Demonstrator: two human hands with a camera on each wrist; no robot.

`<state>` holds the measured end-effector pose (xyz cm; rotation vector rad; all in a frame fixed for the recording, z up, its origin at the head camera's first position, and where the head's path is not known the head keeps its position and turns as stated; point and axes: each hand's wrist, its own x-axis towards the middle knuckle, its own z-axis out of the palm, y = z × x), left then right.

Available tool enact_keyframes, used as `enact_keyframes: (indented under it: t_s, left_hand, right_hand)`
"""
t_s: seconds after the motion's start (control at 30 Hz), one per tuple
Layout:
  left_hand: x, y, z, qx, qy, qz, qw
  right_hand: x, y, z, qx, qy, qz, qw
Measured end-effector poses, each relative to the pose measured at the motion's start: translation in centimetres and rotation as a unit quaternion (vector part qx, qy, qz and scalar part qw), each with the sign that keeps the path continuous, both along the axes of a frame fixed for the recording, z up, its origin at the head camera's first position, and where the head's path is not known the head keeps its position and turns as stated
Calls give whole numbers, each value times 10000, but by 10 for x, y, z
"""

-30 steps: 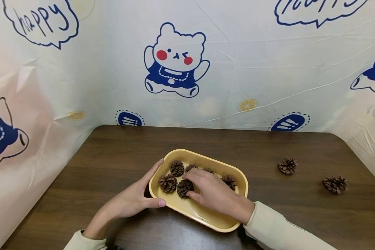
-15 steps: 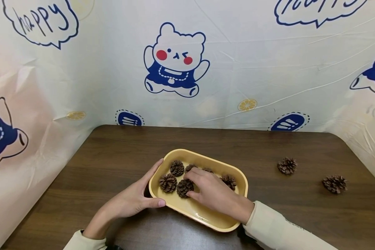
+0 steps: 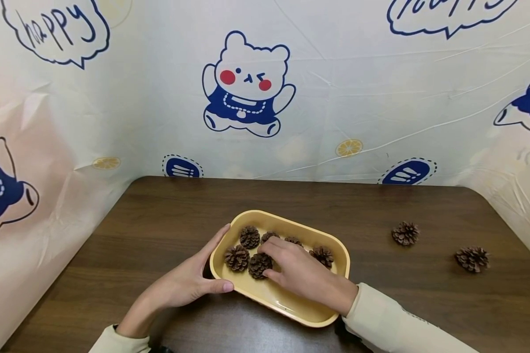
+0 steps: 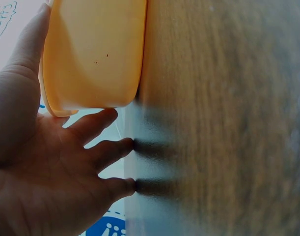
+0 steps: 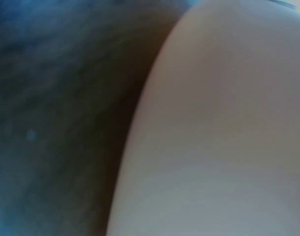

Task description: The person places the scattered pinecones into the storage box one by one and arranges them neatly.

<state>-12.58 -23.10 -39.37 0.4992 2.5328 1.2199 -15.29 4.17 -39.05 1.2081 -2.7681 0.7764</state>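
A yellow oblong tray (image 3: 291, 226) lies on the dark wooden table (image 3: 168, 215) and holds several brown pine cones. My left hand (image 3: 203, 272) braces the tray's left end, with the thumb on the near rim and the index finger along the side. In the left wrist view the same left hand (image 4: 51, 167) lies spread beside the tray (image 4: 91, 54), with the other fingers straight on the table. My right hand (image 3: 276, 262) reaches into the tray and pinches one pine cone (image 3: 258, 267) between thumb and fingers. The right wrist view is only a pale blur.
Two loose pine cones lie on the table to the right, one (image 3: 405, 233) nearer the tray and one (image 3: 471, 259) toward the right edge. A cartoon-printed sheet (image 3: 247, 88) walls in the table at the back and both sides.
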Motion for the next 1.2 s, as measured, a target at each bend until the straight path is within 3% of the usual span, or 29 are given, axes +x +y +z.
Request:
enact_keyframes:
  t_s: [1.2]
  left_hand:
    - [1,0,1,-20,-33,26,10000]
  right_hand:
    - [1,1,2,183,-138,-29,9997]
